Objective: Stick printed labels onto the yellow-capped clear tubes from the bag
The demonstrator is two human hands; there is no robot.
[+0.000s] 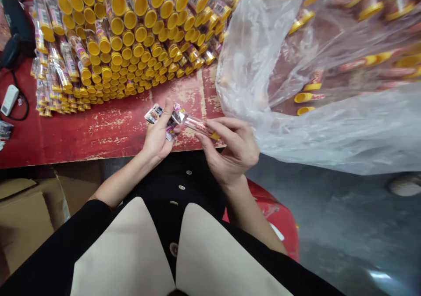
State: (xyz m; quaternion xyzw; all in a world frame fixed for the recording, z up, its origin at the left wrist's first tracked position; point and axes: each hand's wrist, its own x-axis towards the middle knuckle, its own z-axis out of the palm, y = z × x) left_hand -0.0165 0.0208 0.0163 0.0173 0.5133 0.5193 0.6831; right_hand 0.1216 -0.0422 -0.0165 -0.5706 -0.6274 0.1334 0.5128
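Observation:
Between my hands, over the front edge of the red table (125, 133), is a clear tube (197, 125) with a yellow cap and pinkish contents. My right hand (233, 149) pinches its capped end between thumb and fingers. At the tube's other end, my left hand (159, 133) is closed on small printed wrappers (153, 113), with its thumb on top. The wrappers stick out on both sides of the left fingers, and one lies against the tube's end. Behind my hands, capped tubes (131, 50) are stacked in a large pile, yellow caps facing me.
A big translucent plastic bag (259, 68) with more capped tubes covers the right side. A black device (18, 28) and a white object with a black cable (10, 99) are at the far left. Below are cardboard boxes (26, 217) and a red stool (283, 226).

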